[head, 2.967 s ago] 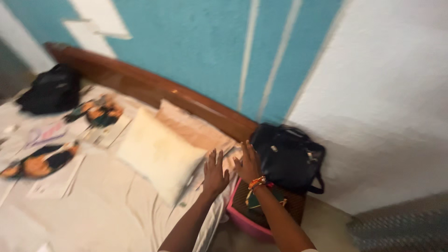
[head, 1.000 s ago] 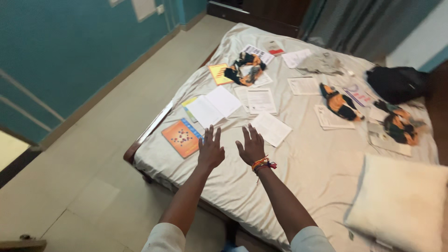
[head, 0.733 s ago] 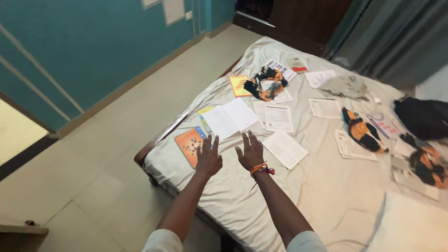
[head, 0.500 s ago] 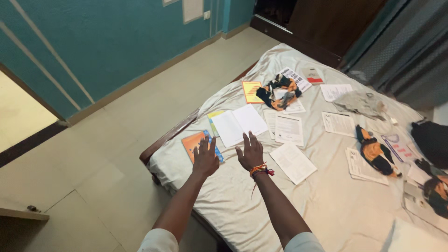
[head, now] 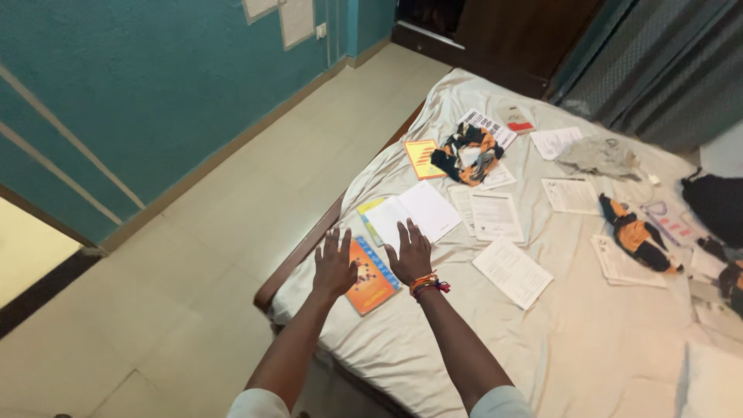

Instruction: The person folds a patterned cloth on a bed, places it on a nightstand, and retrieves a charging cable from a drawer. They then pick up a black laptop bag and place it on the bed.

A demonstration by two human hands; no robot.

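L hand + R hand: both spread flat, nothing held | have drifted over orange book since 0.5 s ago | open white notebook just beyond | reach now nearest the book.

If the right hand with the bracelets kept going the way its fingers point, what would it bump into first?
Most likely the open white booklet just beyond the right hand; its fingertips already seem to overlap the near edge. Depth is unclear, so the hand may be hovering above the bed sheet rather than touching.

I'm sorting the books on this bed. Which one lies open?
The white notebook just beyond the right hand: both pages show. The orange book and the small orange-yellow one lie closed.
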